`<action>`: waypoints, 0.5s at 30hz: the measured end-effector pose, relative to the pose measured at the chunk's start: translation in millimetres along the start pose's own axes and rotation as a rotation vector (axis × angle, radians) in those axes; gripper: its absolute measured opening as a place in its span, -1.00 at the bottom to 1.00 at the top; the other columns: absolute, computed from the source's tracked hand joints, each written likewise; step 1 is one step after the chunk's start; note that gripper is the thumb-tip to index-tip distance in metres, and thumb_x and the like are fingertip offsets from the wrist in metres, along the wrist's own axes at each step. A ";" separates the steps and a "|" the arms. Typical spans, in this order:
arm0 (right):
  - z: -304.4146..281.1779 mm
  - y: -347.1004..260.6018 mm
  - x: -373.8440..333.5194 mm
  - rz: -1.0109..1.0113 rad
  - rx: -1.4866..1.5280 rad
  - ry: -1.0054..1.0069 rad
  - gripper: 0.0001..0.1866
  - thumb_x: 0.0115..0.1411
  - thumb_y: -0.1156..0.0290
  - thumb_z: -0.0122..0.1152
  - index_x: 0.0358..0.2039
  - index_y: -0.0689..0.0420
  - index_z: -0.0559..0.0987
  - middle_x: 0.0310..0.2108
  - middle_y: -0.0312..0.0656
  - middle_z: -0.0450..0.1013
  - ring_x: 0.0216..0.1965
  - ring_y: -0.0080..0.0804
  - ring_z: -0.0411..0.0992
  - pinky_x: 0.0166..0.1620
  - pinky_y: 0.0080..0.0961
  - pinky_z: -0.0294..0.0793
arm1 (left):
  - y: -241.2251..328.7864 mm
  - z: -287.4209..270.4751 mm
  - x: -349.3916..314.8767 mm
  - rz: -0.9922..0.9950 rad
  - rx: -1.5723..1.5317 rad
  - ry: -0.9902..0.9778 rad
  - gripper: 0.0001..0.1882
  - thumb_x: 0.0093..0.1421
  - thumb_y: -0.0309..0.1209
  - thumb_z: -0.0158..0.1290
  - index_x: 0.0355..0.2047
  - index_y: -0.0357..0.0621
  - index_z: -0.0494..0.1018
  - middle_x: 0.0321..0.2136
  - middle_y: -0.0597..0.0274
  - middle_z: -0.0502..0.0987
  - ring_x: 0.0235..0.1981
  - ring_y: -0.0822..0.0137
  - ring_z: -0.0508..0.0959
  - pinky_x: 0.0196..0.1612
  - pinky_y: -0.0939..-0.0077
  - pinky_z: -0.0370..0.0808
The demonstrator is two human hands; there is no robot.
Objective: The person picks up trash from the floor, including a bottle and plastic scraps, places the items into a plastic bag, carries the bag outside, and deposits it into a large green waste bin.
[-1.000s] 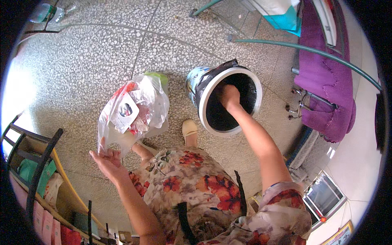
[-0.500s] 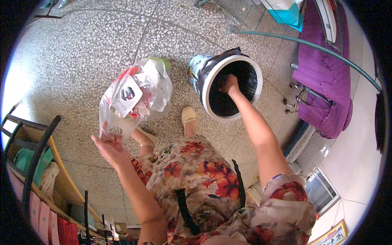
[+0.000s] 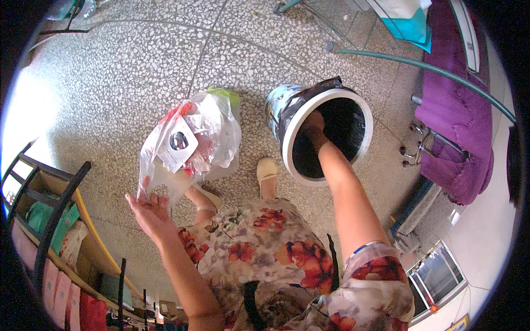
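My left hand (image 3: 150, 216) has its fingers hooked through the handle of a clear plastic bag (image 3: 227, 144). Inside the bag are crumpled clear and red wrappers and a white card-like piece (image 3: 178, 145) with a dark round picture. To the right, a round trash bin with a white rim (image 3: 289, 148) leans toward me, lined with a black bin liner (image 3: 330, 85). My right hand (image 3: 316, 124) reaches down into the bin, near its left inner wall. Shadow hides its fingers, so I cannot make out whether they hold anything.
A speckled stone floor (image 3: 138, 60) lies all around. On the right are a green metal tube (image 3: 411, 62) and a purple cloth (image 3: 452, 118) over a frame. A black-framed shelf (image 3: 62, 212) with boxes stands at the lower left. My shoe (image 3: 267, 167) is between bag and bin.
The view has shifted, so bag and bin appear lower and farther right. Within the bin, my right hand has moved toward the left inner wall. My left hand keeps hold of the bag.
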State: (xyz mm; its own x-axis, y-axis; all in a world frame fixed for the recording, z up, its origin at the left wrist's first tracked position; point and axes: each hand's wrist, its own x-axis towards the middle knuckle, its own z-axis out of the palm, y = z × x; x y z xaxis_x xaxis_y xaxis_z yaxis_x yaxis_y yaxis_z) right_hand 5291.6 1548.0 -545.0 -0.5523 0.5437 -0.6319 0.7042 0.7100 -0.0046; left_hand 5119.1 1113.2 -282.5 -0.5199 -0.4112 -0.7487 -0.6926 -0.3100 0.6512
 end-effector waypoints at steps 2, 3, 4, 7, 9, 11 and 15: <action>-20.7 5.9 -9.9 -0.031 -0.053 -0.039 -0.63 0.04 0.21 0.17 -0.15 0.08 0.57 -0.23 0.00 0.52 -0.18 -0.08 0.50 -0.11 -0.26 0.49 | -7.0 1.2 0.7 -0.011 0.011 0.007 -0.42 0.36 -0.03 -0.32 -0.11 -0.35 0.45 -0.64 0.40 0.26 -0.63 0.55 0.16 -0.53 0.61 0.32; -17.0 17.8 -22.5 -0.138 0.002 0.209 -0.75 -0.05 0.29 0.25 -0.36 0.13 0.63 -0.39 0.03 0.53 -0.28 -0.06 0.52 -0.18 -0.23 0.51 | -9.0 7.7 0.4 -0.002 0.016 0.025 -0.41 0.35 -0.02 -0.32 -0.09 -0.34 0.44 -0.63 0.40 0.28 -0.63 0.55 0.17 -0.53 0.61 0.32; -26.8 21.6 -31.0 -0.150 -0.064 0.124 -0.78 -0.08 0.33 0.28 -0.40 0.15 0.63 -0.41 0.02 0.53 -0.32 -0.08 0.53 -0.23 -0.24 0.51 | -12.3 11.1 -1.3 0.010 0.022 0.053 -0.41 0.35 -0.01 -0.32 -0.07 -0.32 0.43 -0.63 0.40 0.30 -0.63 0.54 0.18 -0.52 0.61 0.32; -86.7 -2.6 -60.6 -0.193 -0.253 -0.135 -0.84 -0.16 0.43 0.34 -0.51 0.21 0.63 -0.48 -0.03 0.54 -0.42 -0.11 0.54 -0.35 -0.30 0.53 | -15.0 12.6 -7.7 -0.028 0.035 0.012 -0.40 0.35 0.00 -0.33 -0.08 -0.32 0.44 -0.64 0.42 0.26 -0.64 0.54 0.15 -0.53 0.61 0.29; -115.8 -16.8 -92.4 -0.104 0.062 0.028 -0.89 -0.10 0.52 0.31 -0.49 0.24 0.61 -0.52 -0.08 0.53 -0.50 -0.27 0.53 -0.46 -0.44 0.50 | -14.5 8.6 -6.0 -0.042 0.050 0.032 -0.39 0.35 0.00 -0.35 -0.10 -0.32 0.45 -0.64 0.42 0.27 -0.63 0.53 0.15 -0.52 0.59 0.30; -171.8 -58.9 -139.5 -0.097 0.417 0.121 -0.93 0.00 0.58 0.25 -0.44 0.27 0.58 -0.56 -0.14 0.52 -0.56 -0.47 0.49 -0.56 -0.59 0.44 | -16.1 4.9 -7.8 -0.047 0.022 0.052 -0.40 0.35 -0.01 -0.37 -0.12 -0.30 0.47 -0.65 0.41 0.27 -0.64 0.53 0.16 -0.52 0.59 0.29; -220.6 -147.7 -223.0 -0.321 0.815 0.193 -0.88 0.09 0.47 0.24 -0.34 0.19 0.57 -0.53 -0.13 0.49 -0.54 -0.45 0.46 -0.49 -0.56 0.43 | -9.3 12.5 -5.8 -0.045 -0.002 0.101 -0.40 0.35 -0.01 -0.39 -0.15 -0.27 0.49 -0.66 0.39 0.31 -0.65 0.51 0.18 -0.54 0.60 0.28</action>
State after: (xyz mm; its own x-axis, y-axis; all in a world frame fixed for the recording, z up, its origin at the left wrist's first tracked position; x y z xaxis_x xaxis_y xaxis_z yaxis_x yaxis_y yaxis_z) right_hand 5212.3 1420.6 -232.4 -0.7910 0.4914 -0.3644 0.5603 0.3427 -0.7541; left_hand 5122.3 1129.2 -285.8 -0.4355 -0.4810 -0.7609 -0.7130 -0.3317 0.6178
